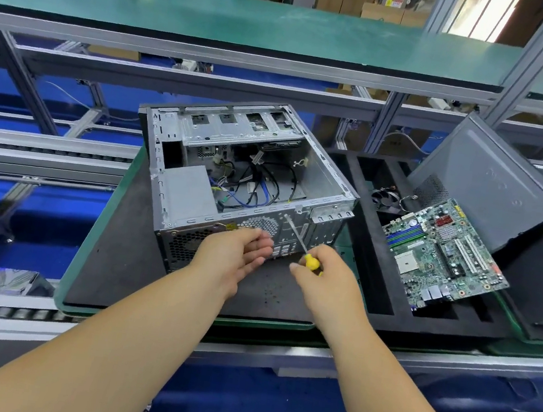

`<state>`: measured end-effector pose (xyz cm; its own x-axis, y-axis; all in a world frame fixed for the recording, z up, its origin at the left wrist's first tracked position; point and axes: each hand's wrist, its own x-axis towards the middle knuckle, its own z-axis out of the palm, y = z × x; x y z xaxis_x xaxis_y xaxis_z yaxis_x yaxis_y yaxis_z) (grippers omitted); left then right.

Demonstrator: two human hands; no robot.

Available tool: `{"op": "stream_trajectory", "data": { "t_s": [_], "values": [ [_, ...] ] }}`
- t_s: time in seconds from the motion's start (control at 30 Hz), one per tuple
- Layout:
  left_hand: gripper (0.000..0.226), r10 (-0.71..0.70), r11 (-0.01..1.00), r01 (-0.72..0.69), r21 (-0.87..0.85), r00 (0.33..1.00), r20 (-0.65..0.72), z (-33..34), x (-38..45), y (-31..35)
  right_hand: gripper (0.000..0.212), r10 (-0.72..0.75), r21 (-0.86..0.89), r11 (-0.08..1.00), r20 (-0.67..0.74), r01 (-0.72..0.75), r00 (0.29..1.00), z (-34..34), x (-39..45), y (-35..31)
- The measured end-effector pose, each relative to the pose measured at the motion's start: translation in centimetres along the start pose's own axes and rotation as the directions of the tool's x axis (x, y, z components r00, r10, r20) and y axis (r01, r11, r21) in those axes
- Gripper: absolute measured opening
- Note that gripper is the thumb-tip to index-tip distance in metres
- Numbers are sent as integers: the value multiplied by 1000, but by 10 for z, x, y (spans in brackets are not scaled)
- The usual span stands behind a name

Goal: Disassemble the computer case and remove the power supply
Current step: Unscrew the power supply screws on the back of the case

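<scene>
The computer case [245,181] lies on its side at the middle of the dark mat [112,254] on the table, open side up; its side panel [493,186] is already off and leans at about two o'clock, and the motherboard [442,259] is out too, lying in the black foam tray [373,288] at three o'clock; a small fan [386,200] sits in the tray beyond it. Inside, the grey power supply [189,191] is seated in the near left corner of the case, with loose black, blue and yellow cables [258,187] trailing beside it; so I judge the job well past half, with the supply's rear screws and its lifting-out left. The case looks bare, dull steel, its perforated rear panel facing the person. The left hand [236,253] rests against that rear panel, fingers straight and relaxed, holding nothing; the right hand [323,275] grips a yellow-handled screwdriver [300,240], its shaft pointing up to eleven o'clock at the rear panel. A green shelf [253,20] runs across at twelve o'clock.
</scene>
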<state>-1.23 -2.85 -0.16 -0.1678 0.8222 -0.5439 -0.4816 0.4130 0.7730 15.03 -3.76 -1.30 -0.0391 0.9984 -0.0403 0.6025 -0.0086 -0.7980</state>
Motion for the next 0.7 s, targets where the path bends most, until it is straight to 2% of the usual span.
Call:
{"op": "stream_trajectory", "data": {
  "t_s": [0.07, 0.17, 0.3, 0.4, 0.53, 0.7],
  "values": [
    [20, -20, 994, 13, 110, 998, 61, 15, 0, -4, 14, 29, 178, 984, -15, -25, 999, -10, 10, 5],
    [22, -41, 963, 1, 268, 989, 143, 37, -2, -12, 8, 14, 348, 937, 19, -20, 1000, -23, 22, 12],
    [18, -49, 927, -37, 373, 975, 219, 58, -2, -21, 13, 9, 428, 902, 108, -55, 994, -36, 29, 24],
    [18, -52, 910, -51, 410, 970, 237, 73, 1, -27, 12, 26, 466, 882, 109, -74, 994, -46, 34, 38],
    [23, -80, 897, -50, 439, 959, 273, 90, 6, -39, 10, 69, 459, 884, 56, -87, 996, -59, 41, 58],
    [26, -81, 859, -49, 510, 970, 229, 102, 14, -49, 11, 225, 235, 949, -35, -211, 974, -70, 59, 95]
  ]
}}
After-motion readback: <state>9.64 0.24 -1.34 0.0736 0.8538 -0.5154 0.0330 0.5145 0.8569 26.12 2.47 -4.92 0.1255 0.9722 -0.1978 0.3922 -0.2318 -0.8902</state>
